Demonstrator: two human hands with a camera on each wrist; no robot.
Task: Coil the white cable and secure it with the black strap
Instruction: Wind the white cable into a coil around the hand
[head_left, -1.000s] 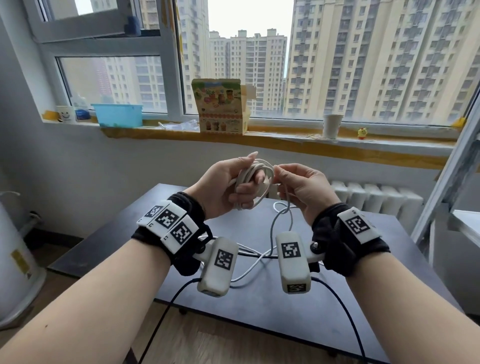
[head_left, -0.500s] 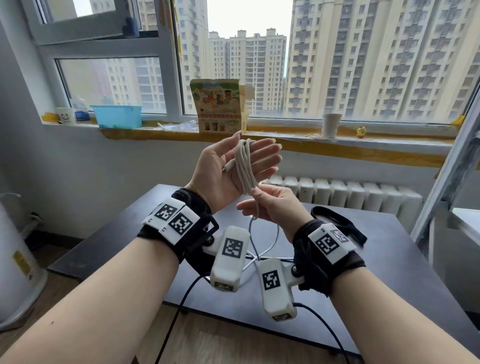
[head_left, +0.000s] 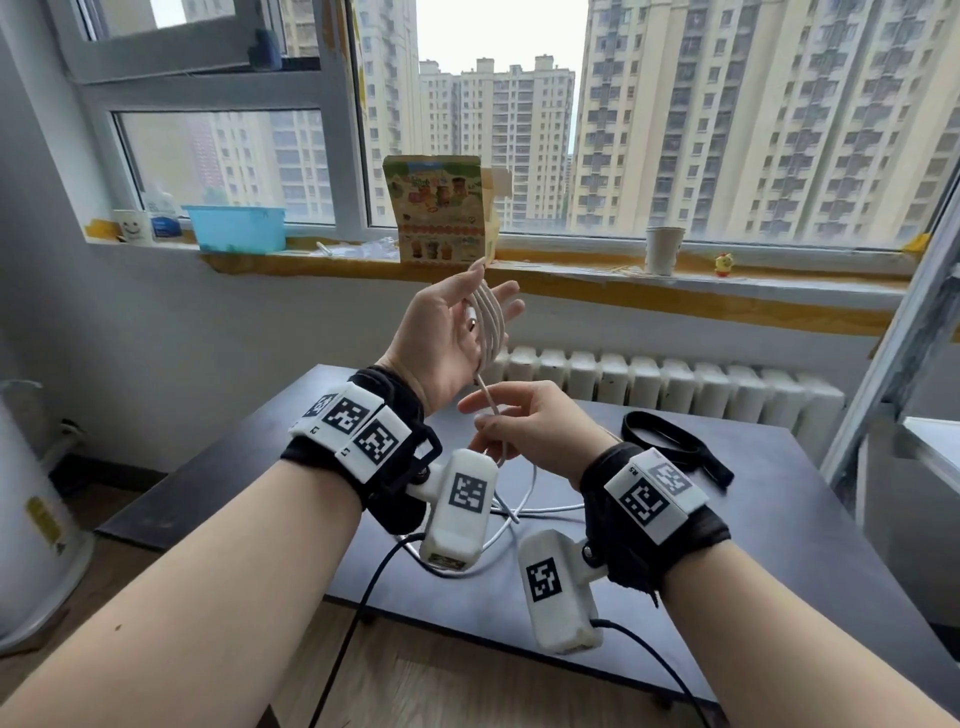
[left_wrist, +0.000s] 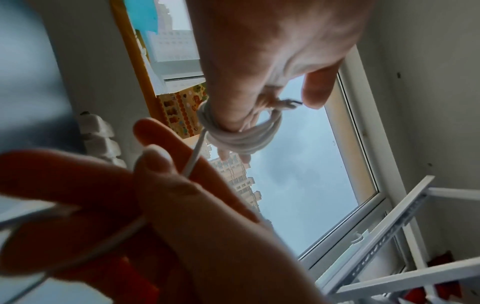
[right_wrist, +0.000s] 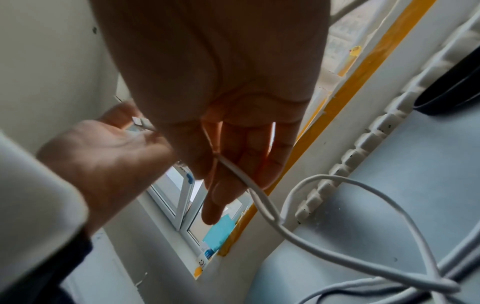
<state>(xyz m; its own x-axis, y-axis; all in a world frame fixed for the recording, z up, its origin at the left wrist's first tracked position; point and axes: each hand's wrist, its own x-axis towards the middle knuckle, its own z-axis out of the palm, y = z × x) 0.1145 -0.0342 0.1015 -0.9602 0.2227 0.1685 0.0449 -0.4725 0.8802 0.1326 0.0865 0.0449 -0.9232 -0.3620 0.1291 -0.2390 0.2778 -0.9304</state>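
My left hand (head_left: 491, 286) is raised palm toward me with straight fingers. Several turns of the white cable (head_left: 488, 332) are wound round those fingers, and the coil (left_wrist: 239, 139) shows clearly in the left wrist view. One cable end lies against the palm by the thumb. Just below, my right hand (head_left: 488, 415) pinches the strand running down from the coil, seen again as the cable (right_wrist: 259, 197) in the right wrist view. The remaining cable (head_left: 524, 499) lies loose on the dark table (head_left: 779, 519). The black strap (head_left: 675, 441) lies on the table to the right, untouched.
A white radiator (head_left: 675, 379) runs behind the table under the windowsill. On the sill stand a printed box (head_left: 441, 208), a paper cup (head_left: 662, 249) and a blue tub (head_left: 236, 228). A white metal frame (head_left: 909, 312) stands at the right, a white tank (head_left: 26, 519) at the left.
My left hand opened from gripping the coil and rose with the loops round its fingers. My right hand came off the coil and dropped below it, holding the trailing strand.
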